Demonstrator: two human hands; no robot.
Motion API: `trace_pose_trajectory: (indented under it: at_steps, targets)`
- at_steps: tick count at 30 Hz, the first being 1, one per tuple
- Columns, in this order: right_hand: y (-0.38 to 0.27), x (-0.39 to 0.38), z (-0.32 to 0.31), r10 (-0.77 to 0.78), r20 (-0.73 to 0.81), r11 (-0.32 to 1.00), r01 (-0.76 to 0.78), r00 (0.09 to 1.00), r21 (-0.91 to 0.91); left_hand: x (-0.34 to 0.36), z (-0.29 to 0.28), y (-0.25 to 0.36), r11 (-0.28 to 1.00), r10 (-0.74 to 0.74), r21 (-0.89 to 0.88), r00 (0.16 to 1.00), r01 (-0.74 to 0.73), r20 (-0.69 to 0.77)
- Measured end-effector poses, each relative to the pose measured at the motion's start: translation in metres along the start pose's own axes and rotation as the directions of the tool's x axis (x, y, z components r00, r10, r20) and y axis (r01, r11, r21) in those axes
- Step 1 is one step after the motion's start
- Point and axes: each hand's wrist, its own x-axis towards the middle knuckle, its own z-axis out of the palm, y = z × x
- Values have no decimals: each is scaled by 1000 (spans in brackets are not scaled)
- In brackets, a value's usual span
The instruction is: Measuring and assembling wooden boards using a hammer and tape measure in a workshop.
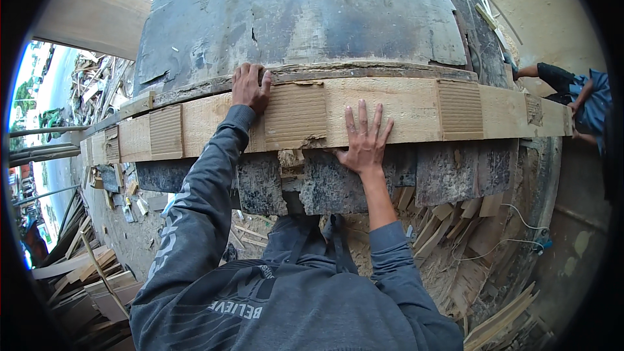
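Note:
A long pale wooden beam [396,107] lies crosswise in front of me. Square patches with fine parallel ridges [296,114] mark its top face at intervals. My left hand [250,89] is closed over the beam's far edge, with its fingers curled and their tips out of sight. Flat on the top face, farther right, rests my right hand [365,140]; its fingers are stretched and spread, and the thumb lies by the near edge. Beneath the beam, dark weathered planks [335,182] stick out toward me.
Beyond the beam stretches a worn grey sheet-topped table [299,16]. Another person [588,107] in blue stands at the beam's right end, a hand close to it. Wood scraps [435,227] and a pale cord [497,242] lie below at right. More offcuts [97,279] are piled lower left.

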Motion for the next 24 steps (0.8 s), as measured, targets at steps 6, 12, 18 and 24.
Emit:
trace_pose_trajectory:
  at_steps: [6, 12, 18, 24]
  targets:
    - [-4, 9, -5, -5, -12, 1000, 5, 1000, 15, -1, -2, -3, 1000, -9, 13, 1000, 9, -22]
    - [-49, -29, 12, 178, -56, 972, -166, 982, 168, 1, -3, -4, 999, -35, -6, 999, 35, -13]
    - [-77, -19, 25, 263, -148, 958, -240, 953, 155, -5, -7, -10, 999, -33, 3, 997, 33, -74]
    - [-68, -10, 24, 284, -91, 956, -274, 955, 105, 13, 3, 1, 999, 18, -42, 999, -20, -48]
